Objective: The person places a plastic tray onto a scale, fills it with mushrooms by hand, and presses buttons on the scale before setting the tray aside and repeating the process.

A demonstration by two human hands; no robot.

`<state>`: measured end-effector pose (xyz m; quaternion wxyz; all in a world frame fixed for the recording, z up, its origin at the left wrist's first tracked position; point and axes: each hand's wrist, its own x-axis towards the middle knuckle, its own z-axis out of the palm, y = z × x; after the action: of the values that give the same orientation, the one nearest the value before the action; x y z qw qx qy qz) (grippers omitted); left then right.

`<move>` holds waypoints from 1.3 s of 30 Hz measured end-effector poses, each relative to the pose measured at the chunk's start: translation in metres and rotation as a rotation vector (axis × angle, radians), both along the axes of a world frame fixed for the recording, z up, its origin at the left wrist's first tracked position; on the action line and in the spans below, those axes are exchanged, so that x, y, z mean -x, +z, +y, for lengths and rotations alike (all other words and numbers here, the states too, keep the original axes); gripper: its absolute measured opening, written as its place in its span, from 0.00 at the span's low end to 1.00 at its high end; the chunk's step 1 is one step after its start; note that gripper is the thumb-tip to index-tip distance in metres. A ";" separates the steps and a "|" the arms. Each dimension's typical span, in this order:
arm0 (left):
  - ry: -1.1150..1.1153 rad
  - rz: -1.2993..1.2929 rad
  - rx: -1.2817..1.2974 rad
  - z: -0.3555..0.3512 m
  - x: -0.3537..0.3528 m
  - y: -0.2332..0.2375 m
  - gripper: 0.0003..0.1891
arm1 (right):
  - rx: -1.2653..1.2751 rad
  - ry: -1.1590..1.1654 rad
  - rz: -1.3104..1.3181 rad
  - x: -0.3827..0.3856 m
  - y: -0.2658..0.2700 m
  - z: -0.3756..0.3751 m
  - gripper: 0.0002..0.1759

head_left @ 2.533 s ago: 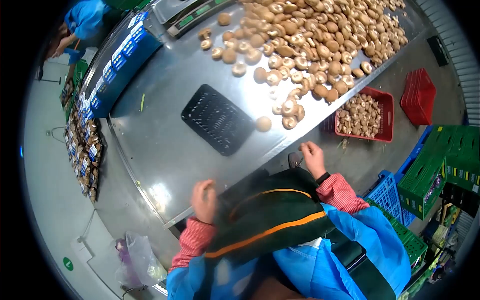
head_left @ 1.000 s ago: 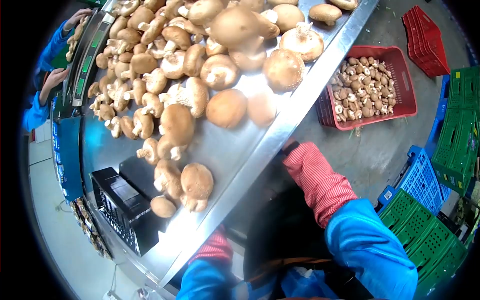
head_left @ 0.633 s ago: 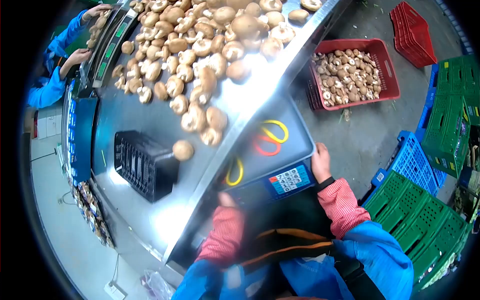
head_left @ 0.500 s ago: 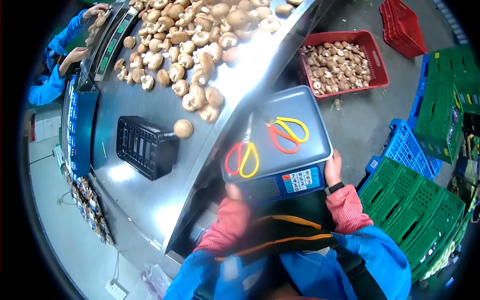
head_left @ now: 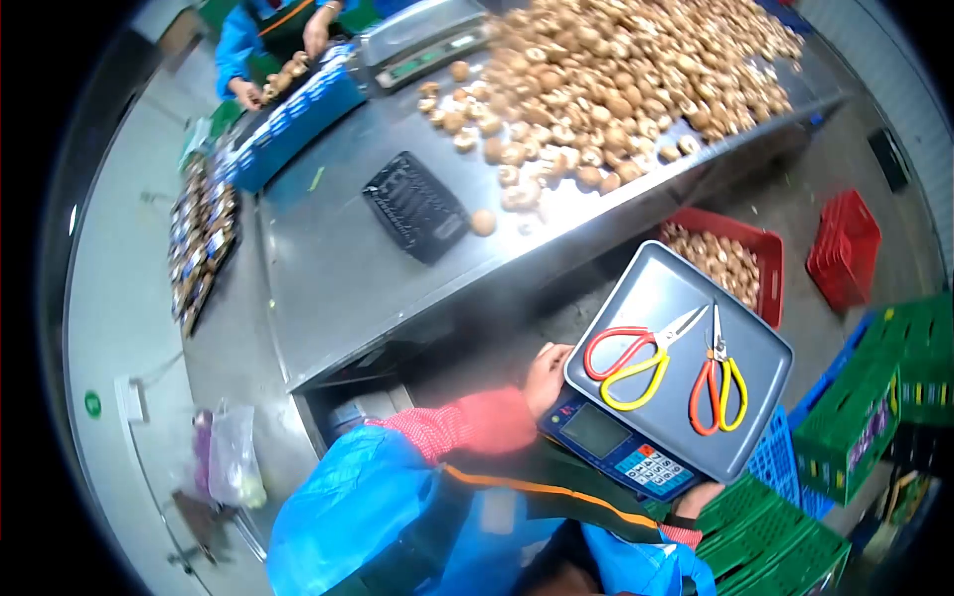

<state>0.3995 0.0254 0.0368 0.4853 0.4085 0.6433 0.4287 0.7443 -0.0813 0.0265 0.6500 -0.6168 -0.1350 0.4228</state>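
My left hand [head_left: 545, 377] grips the left side of a blue digital scale [head_left: 608, 439] with a grey weighing pan. The right hand [head_left: 699, 500] holds the scale's lower right end, its fingers partly hidden beneath. The scale is held in front of my body, its keypad facing me. Two pairs of scissors lie on the pan: one pair of scissors [head_left: 664, 342] on the left, another pair of scissors [head_left: 716, 353] on the right, each with a red and a yellow handle loop.
A steel table [head_left: 328, 258] carries heaped mushrooms [head_left: 616, 89] and a black plastic tray [head_left: 412, 204]. A red crate [head_left: 773, 268] of mushrooms stands on the floor, with green crates [head_left: 845, 417] at right. Across the table, another person's hands [head_left: 316, 32] work near a second scale [head_left: 427, 50].
My view has turned, and the scale in my hands has swung to the right, away from the table. The scissors have shifted on the pan and now lie closer together.
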 end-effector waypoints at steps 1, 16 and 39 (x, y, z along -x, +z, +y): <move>0.031 -0.054 -0.022 0.000 0.002 0.010 0.14 | -0.033 0.009 -0.018 -0.001 0.001 0.006 0.31; 0.864 -0.313 -0.330 -0.137 0.225 0.116 0.17 | -0.383 0.885 -0.124 0.293 0.063 0.166 0.14; 1.053 -0.138 0.001 -0.247 0.554 0.023 0.27 | 0.056 1.540 -0.960 0.549 0.106 0.185 0.26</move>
<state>-0.1544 -0.2216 0.0598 0.2458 0.0009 0.7280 0.6400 0.1957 0.1039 0.1320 0.0462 -0.4814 -0.7562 0.4409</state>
